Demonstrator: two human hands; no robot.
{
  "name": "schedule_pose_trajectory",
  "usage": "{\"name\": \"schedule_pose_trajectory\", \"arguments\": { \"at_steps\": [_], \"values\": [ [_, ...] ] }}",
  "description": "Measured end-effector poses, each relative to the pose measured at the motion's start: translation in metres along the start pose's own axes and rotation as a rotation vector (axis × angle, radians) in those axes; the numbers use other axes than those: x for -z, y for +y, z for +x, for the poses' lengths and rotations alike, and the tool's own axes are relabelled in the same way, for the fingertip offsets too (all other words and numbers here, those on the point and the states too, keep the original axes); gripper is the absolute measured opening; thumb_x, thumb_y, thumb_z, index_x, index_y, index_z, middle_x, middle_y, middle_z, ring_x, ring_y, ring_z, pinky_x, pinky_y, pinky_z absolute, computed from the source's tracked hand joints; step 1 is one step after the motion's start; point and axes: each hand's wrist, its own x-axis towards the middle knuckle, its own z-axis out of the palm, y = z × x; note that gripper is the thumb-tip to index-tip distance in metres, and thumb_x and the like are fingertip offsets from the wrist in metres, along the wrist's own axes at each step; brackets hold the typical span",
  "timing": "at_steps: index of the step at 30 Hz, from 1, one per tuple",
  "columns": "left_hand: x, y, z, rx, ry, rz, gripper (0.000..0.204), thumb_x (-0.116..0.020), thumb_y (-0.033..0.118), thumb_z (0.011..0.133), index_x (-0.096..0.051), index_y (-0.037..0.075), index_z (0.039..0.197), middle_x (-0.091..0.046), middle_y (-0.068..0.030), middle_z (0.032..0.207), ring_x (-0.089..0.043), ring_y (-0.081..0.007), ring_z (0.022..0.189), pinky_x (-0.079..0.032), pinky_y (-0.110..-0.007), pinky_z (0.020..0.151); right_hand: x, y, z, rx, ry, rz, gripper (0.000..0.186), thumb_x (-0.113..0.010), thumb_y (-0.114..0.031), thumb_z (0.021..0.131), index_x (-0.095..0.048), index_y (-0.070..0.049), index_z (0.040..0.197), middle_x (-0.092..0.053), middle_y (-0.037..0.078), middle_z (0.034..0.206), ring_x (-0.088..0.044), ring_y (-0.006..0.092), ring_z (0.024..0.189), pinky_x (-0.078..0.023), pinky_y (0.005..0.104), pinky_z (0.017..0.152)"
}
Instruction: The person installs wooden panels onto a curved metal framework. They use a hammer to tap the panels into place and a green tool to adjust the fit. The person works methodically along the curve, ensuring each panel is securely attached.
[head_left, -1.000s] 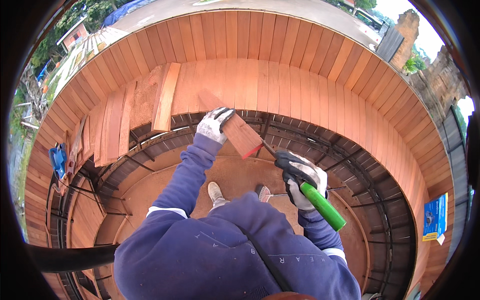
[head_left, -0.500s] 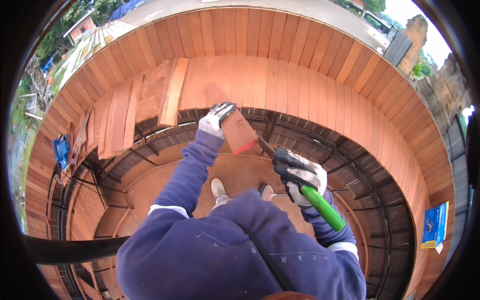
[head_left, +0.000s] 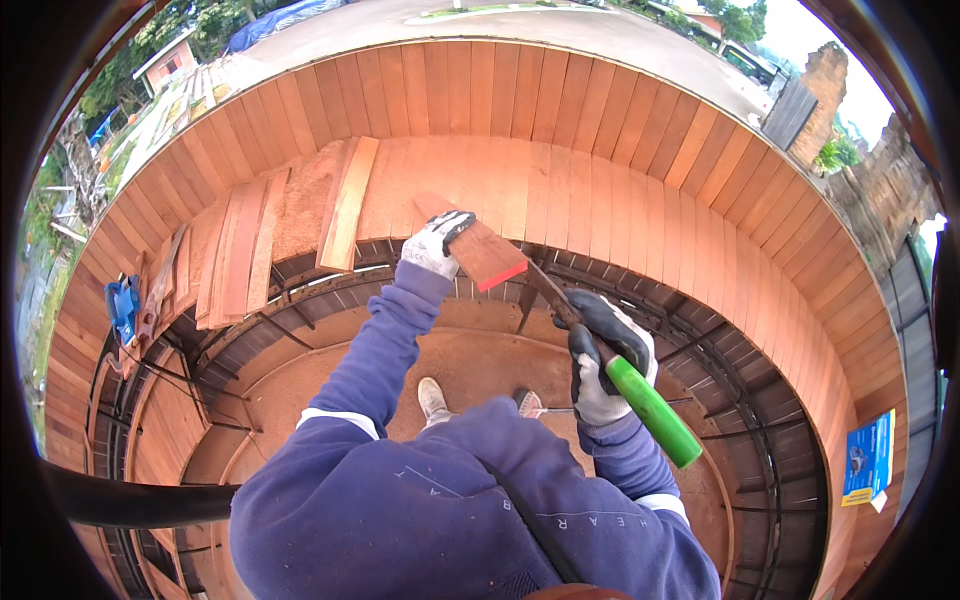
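My left hand, in a white and dark glove, is closed over a reddish wooden board. The board's near end is bright red, and its far end lies over the curved bench. In a similar glove, my right hand grips a green-handled bladed tool around the metal near its handle. From those fingers the narrow dark blade points up and left to the board's red-ended right corner. Whether the blade touches the wood I cannot tell. The handle's butt sticks out below my right hand, toward my body.
The slatted wooden bench curves around me, with a dark metal frame beneath. Loose planks and a pale plank lie on its left part. A blue power tool is farther left; a blue box stands right.
The whole view has shifted slightly, so the bench sits lower. My right hand has turned and changed its finger position on the tool, showing more of the blade. My left hand still holds the board.
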Motion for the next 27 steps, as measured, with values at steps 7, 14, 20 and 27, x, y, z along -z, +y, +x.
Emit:
{"name": "schedule_pose_trajectory", "arguments": {
  "at_steps": [7,14,20,27],
  "values": [
    [-0.003,-0.005,-0.002,-0.002,0.007,0.007,0.035,-0.059,0.01,0.083,-0.065,0.012,0.118,-0.065,-0.011,0.119,-0.059,-0.0279,0.116,-0.044,-0.038,0.104,0.031,-0.064,0.034,0.307,0.317,0.309,0.029,-0.064,-0.03,0.091,-0.059,-0.002,0.096,-0.068,0.018,0.09,-0.068,0.0297,0.08,-0.056,0.0482,0.079],
    [-0.007,-0.011,-0.003,-0.06,0.033,0.109,0.035,-0.058,0.009,0.083,-0.066,0.012,0.118,-0.066,-0.0111,0.119,-0.06,-0.0274,0.115,-0.045,-0.038,0.103,-0.009,0.019,-0.002,-0.02,-0.023,-0.13,0.026,-0.066,0.002,0.082,-0.056,0.002,0.106,-0.066,0.026,0.105,-0.067,0.0329,0.097,-0.054,0.0411,0.084],
    [-0.002,-0.001,-0.005,0.0,0.054,-0.009,0.036,-0.059,0.01,0.083,-0.065,0.011,0.119,-0.066,-0.0125,0.118,-0.061,-0.0285,0.114,-0.046,-0.038,0.102,-0.011,0.015,0.011,-0.011,-0.031,-0.022,0.021,-0.058,-0.004,0.083,-0.064,0.007,0.099,-0.067,0.028,0.102,-0.067,0.0375,0.097,-0.051,0.0454,0.089],
    [0.013,0.009,0.006,-0.017,-0.021,-0.006,0.036,-0.058,0.012,0.084,-0.064,0.011,0.12,-0.065,-0.0112,0.121,-0.059,-0.0275,0.116,-0.047,-0.037,0.101,-0.023,0.009,0.001,-0.081,0.047,0.021,0.027,-0.059,-0.011,0.09,-0.063,0.01,0.105,-0.064,0.029,0.111,-0.07,0.0327,0.089,-0.057,0.0403,0.081]
  ]
}}
